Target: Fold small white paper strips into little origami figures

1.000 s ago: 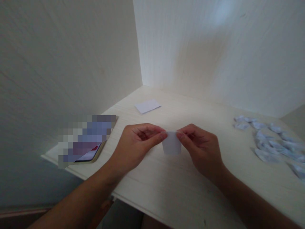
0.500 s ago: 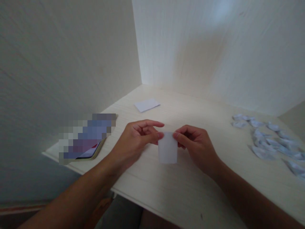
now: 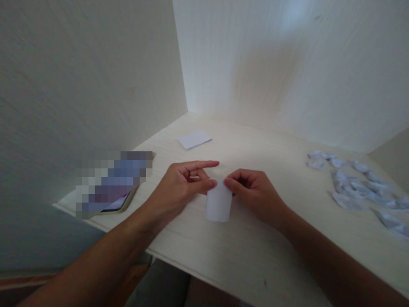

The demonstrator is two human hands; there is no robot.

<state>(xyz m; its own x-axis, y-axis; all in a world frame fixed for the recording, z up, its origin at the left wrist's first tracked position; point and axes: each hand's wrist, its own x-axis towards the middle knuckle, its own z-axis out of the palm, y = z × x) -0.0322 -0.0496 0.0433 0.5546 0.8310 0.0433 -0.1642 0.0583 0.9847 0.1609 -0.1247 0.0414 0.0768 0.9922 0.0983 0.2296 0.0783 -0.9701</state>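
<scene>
Left hand (image 3: 182,187) and right hand (image 3: 252,194) pinched the top corners of a small white paper slip (image 3: 219,204), thumb and fingertips grasping it; left index finger stuck out straight. Slip hung between the hands, over the near part of the pale table (image 3: 287,238). Flat paper sheet (image 3: 194,139) lay farther back. Pile of folded papers (image 3: 361,187) at right. Phone (image 3: 121,204) at left edge.

Head-worn, forward-down, seemingly near table (image 3: 243,256).
</scene>
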